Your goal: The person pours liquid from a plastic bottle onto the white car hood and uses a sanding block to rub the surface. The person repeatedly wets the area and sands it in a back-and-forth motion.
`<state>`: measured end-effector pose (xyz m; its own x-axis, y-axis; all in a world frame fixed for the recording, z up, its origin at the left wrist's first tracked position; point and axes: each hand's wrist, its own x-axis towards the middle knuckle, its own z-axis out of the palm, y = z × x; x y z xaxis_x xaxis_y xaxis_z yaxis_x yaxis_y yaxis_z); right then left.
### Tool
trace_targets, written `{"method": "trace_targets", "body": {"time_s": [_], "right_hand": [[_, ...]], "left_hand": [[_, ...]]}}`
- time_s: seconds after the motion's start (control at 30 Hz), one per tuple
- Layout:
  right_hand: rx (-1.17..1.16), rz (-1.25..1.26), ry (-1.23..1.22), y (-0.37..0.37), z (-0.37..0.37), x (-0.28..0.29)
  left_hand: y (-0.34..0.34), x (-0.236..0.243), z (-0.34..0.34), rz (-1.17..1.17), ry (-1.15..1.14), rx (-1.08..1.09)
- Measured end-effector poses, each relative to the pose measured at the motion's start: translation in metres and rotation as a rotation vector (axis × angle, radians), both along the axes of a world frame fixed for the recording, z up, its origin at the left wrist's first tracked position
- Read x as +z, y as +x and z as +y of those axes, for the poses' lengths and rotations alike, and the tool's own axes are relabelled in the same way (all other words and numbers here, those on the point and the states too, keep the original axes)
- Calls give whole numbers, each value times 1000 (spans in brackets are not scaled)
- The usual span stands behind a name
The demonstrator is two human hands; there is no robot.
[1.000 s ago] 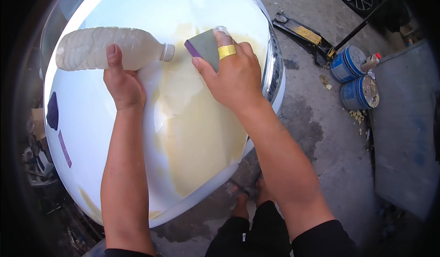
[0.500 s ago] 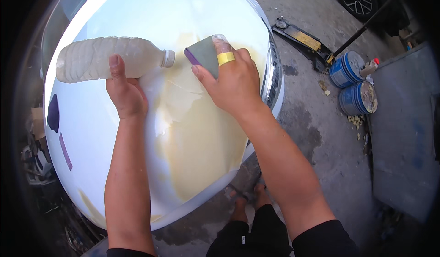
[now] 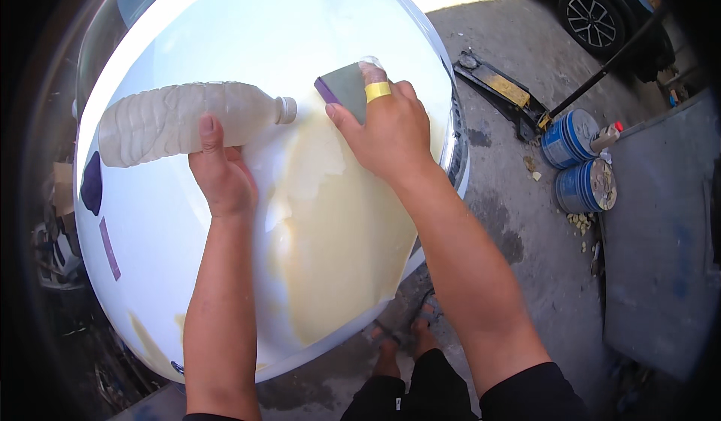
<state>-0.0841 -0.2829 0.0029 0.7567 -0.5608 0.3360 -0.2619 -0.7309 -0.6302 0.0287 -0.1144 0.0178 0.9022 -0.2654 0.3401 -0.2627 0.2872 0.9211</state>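
Note:
My left hand (image 3: 220, 175) is closed round a clear plastic bottle (image 3: 161, 124) of cloudy, whitish liquid. The bottle lies nearly level above the white car body panel (image 3: 169, 229), its white capped end pointing right. My right hand (image 3: 398, 132) grips a grey-green sanding block (image 3: 347, 89) with a purple layer along its left edge, which appears to rest on the panel. One right finger wears a yellow band and a whitish wrap at its tip. Beneath the hand, a broad beige filler patch (image 3: 349, 248) spreads toward the panel's near edge; the block's underside is hidden.
A dark purple pad (image 3: 91, 184) and a purple strip (image 3: 110, 248) lie on the panel's left. To the right stand a floor jack (image 3: 499, 87), two blue buckets (image 3: 574, 184) and a grey panel (image 3: 657, 233). Another car's wheel (image 3: 592, 21) is at the far right.
The whole view has shifted slightly. My right hand and the sanding block have slid a little farther away along the panel. Both hands keep their holds.

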Motion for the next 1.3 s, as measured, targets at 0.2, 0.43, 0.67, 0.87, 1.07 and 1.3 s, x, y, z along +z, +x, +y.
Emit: {"method": "trace_targets", "body": {"time_s": [0.2,0.43,0.67,0.87,1.07,1.3], "right_hand": [[120,-176,-29,-106,80,-45],[113,-225,13,-66,51,-38],[132,-181,-26,-52,44,-36],[182,-177,119,-163,112,-60],[-28,-124,-90,3,7,-17],[84,-269,147,-189,146,-84]], "left_hand": [[7,-4,14,12,-4,10],[4,-3,12,-4,12,-13],[5,-4,12,5,26,16],[6,-2,16,-1,27,-12],[2,-1,3,7,19,-56],[6,-1,10,-11,34,-42]]}}
